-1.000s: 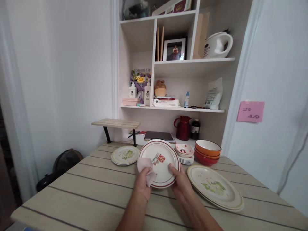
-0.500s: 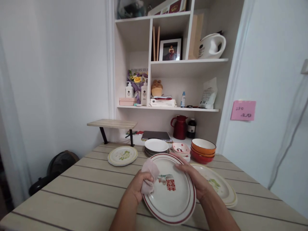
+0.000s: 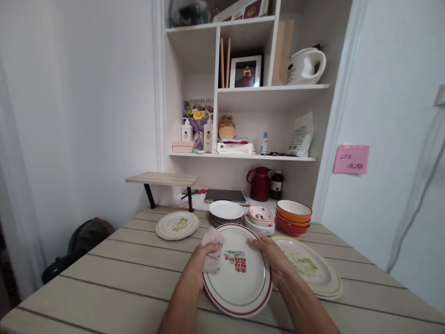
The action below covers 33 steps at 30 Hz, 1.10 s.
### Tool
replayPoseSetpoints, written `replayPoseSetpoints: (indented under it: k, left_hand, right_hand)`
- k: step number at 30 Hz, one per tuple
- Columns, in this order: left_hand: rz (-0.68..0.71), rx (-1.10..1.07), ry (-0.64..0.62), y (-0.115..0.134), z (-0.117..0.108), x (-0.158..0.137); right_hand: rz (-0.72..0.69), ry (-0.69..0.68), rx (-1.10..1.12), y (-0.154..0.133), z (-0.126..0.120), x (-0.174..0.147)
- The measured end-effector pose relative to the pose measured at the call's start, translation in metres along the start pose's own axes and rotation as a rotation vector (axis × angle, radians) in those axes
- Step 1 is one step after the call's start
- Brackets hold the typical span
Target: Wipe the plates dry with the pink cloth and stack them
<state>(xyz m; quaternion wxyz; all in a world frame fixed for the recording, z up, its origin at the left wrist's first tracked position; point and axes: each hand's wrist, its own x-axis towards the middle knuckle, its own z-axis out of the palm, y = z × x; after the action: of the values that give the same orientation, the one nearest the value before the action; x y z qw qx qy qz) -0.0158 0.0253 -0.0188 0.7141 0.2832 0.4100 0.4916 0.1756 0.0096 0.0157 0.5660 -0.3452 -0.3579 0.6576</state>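
A white plate (image 3: 239, 290) with dark red rim lines and a red character print is tilted up in front of me, above the table. My right hand (image 3: 273, 257) grips its right edge, thumb on the face and the other fingers hidden behind. At the left edge, my left hand (image 3: 200, 262) is closed on a pale pink cloth (image 3: 212, 250), which lies folded over the plate's rim. Partly behind my right forearm, oval plates (image 3: 321, 273) with a yellow rim and green pattern lie stacked on the table.
On the slatted table (image 3: 114, 269) stand round patterned plates (image 3: 177, 226), a stack of white-topped plates (image 3: 226, 211), small pink bowls (image 3: 261, 215) on saucers, and orange and red bowls (image 3: 294, 219). A small raised shelf (image 3: 162, 179) and a red jug (image 3: 259, 184) are behind.
The plate has shifted a little to the left with both hands. My right hand has come left with its edge, showing more of the oval plates and saucers.
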Motion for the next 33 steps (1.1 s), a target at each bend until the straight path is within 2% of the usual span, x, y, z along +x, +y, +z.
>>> replayPoseSetpoints:
  k: [8,14,17,21,25,29,33]
  left_hand:
    - [-0.008,-0.109,0.050,-0.005,0.001,0.008]
    - [0.019,-0.210,-0.024,-0.018,0.016,0.009]
    - [0.050,-0.255,-0.040,-0.025,0.024,0.008]
    - [0.112,-0.319,-0.077,-0.028,0.034,0.006]
    - [0.151,-0.367,-0.118,-0.029,0.040,0.004]
    - [0.204,-0.369,-0.044,-0.021,0.033,0.004]
    - [0.241,-0.364,0.037,-0.004,0.014,0.003]
  right_hand:
    - [-0.108,0.102,0.039,0.003,0.001,0.002]
    - [-0.265,0.286,0.089,0.004,-0.002,0.006]
    - [-0.331,0.363,0.131,0.013,0.000,0.011]
    - [-0.443,0.396,0.180,0.032,0.009,0.014]
    - [-0.521,0.454,0.128,0.046,0.020,0.011]
    - [-0.453,0.360,0.082,0.048,0.025,0.010]
    - [-0.203,0.227,0.094,0.032,0.023,0.008]
